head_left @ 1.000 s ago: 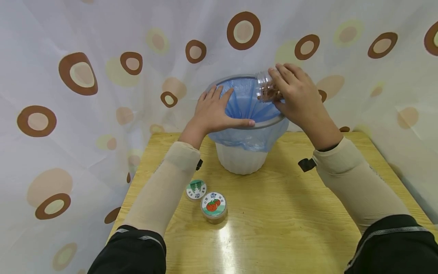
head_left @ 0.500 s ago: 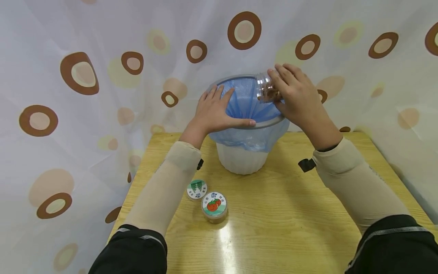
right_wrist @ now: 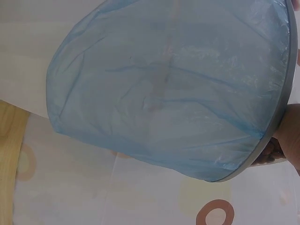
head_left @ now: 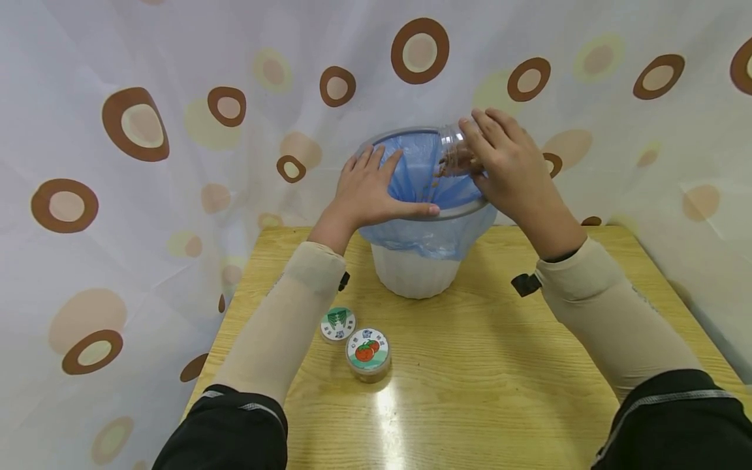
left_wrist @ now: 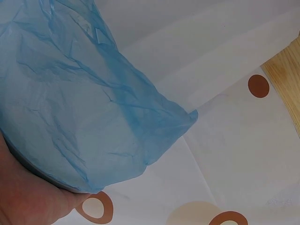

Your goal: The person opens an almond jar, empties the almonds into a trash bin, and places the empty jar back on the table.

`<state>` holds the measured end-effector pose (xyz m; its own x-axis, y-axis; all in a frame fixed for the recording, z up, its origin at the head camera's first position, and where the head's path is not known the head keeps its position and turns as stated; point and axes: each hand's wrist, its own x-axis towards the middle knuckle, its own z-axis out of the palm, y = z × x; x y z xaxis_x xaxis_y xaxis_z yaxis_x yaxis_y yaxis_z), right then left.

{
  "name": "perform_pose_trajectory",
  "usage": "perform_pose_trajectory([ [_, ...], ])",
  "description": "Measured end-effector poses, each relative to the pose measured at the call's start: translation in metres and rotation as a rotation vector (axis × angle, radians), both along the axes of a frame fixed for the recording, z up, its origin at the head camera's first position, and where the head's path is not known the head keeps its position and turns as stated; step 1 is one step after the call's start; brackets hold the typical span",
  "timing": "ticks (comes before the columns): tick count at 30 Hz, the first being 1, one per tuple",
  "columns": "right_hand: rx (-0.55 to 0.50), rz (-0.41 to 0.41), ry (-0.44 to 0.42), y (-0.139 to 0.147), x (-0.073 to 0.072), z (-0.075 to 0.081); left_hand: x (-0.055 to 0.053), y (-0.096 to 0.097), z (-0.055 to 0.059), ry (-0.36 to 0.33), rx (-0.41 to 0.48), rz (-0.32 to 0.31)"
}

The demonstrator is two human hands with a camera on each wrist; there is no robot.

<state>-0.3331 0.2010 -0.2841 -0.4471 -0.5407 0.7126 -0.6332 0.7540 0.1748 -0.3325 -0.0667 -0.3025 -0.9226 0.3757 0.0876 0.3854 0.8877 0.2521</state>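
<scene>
A white trash bin (head_left: pixel 416 274) with a blue plastic bag (head_left: pixel 417 163) folded over its grey rim stands at the table's back. My left hand (head_left: pixel 365 196) rests on the rim's near left side, fingers spread and thumb lying along it. Over the right of the opening my right hand (head_left: pixel 512 163) grips a clear jar (head_left: pixel 450 145), tipped sideways with its mouth toward the bin. Small brown pieces (head_left: pixel 436 177) drop from it into the bag. More brown pieces (right_wrist: pixel 270 151) show inside the jar beneath the right hand in the right wrist view.
On the wooden table (head_left: pixel 470 385), in front of the bin, sit a jar with a tomato picture on its lid (head_left: pixel 367 351) and a round lid with a green vegetable picture (head_left: pixel 337 324). A patterned curtain (head_left: pixel 194 39) hangs close behind the bin.
Brown pieces now fall from the jar's mouth into the bag; before, they lay inside the jar. Both hands have stayed nearly in place.
</scene>
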Motion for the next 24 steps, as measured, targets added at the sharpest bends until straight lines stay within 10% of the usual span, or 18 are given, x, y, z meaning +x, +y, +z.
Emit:
perform_pose_trajectory([
  [24, -0.046, -0.044, -0.111, -0.0058, 0.0041, -0.0053, -0.0014, -0.0002, -0.0011, 0.008, -0.003, 0.0],
])
